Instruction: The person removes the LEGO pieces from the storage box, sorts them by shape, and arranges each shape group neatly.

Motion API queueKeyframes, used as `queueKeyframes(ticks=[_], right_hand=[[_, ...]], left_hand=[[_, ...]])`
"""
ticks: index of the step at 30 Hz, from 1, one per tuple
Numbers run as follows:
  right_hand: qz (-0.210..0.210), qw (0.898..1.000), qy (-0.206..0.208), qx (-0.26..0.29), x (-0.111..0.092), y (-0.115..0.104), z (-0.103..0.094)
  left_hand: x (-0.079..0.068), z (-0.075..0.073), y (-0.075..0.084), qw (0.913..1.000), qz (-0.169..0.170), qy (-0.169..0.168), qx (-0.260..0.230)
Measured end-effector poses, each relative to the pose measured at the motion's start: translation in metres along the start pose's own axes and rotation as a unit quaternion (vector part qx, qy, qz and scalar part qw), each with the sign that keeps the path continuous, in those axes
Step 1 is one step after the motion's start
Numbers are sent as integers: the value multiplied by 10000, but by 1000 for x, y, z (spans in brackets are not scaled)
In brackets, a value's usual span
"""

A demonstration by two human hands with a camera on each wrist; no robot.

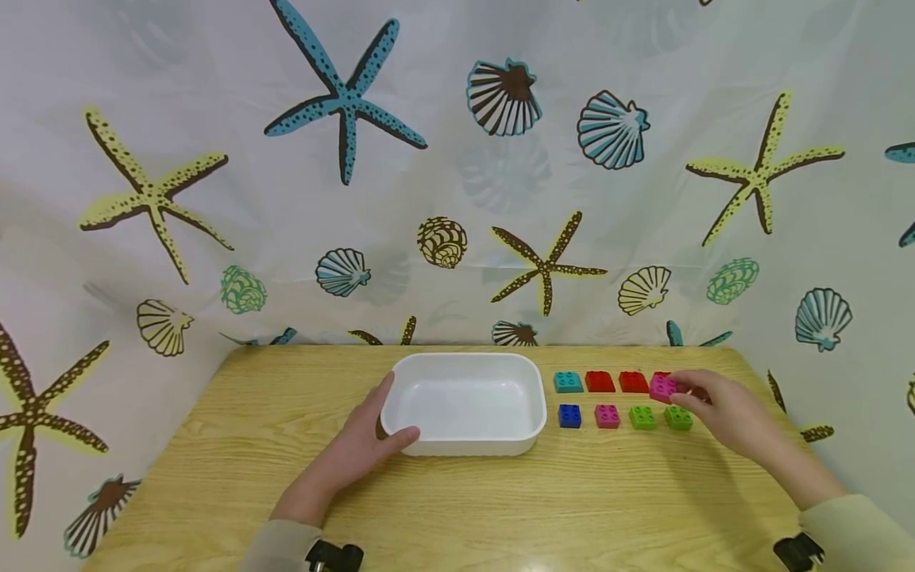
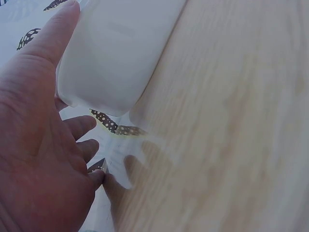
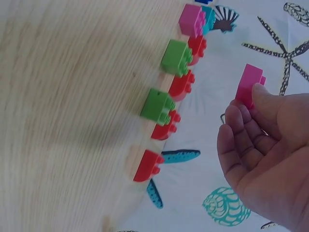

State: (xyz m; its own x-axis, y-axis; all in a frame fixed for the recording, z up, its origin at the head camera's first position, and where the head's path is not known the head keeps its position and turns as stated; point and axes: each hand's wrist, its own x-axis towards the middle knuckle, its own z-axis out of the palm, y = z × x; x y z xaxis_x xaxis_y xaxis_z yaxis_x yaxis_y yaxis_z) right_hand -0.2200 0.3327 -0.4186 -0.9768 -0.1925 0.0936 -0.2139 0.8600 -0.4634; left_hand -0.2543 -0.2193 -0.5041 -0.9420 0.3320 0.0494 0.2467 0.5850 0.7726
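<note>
My left hand (image 1: 366, 437) rests against the left end of a white plastic tub (image 1: 468, 449). Its thumb lies straight over the near rim and its fingers extend along the outer wall. In the left wrist view, some fingers hang loosely below the tub, apart from it. My right hand (image 1: 725, 409) pinches a pink toy building brick (image 3: 248, 86) between thumb and fingertips, raised above the table. Beneath and beside that hand sit red bricks (image 3: 148, 166) and two green bricks (image 1: 642, 418), (image 1: 677, 418). No contents show inside the tub.
Farther left in the rows of bricks are a cyan brick (image 1: 568, 382), a blue brick (image 1: 569, 416) and another pink brick (image 1: 607, 416). They stand right of the tub on a wooden table (image 1: 500, 508). A curtain (image 1: 457, 175) printed with starfish and shells hangs behind.
</note>
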Motion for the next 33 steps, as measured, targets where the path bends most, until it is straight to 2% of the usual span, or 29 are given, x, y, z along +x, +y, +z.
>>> queueKeyframes(ticks=[7, 19, 33], right_hand=[[106, 9999, -70, 68, -5, 21, -9], [474, 9979, 15, -449, -13, 64, -24], [747, 9958, -214, -488, -11, 98, -23]], left_hand=[[0, 0, 1, 10000, 57, 26, -9], [0, 0, 2, 9999, 93, 34, -19], [-1, 0, 3, 10000, 65, -14, -55]])
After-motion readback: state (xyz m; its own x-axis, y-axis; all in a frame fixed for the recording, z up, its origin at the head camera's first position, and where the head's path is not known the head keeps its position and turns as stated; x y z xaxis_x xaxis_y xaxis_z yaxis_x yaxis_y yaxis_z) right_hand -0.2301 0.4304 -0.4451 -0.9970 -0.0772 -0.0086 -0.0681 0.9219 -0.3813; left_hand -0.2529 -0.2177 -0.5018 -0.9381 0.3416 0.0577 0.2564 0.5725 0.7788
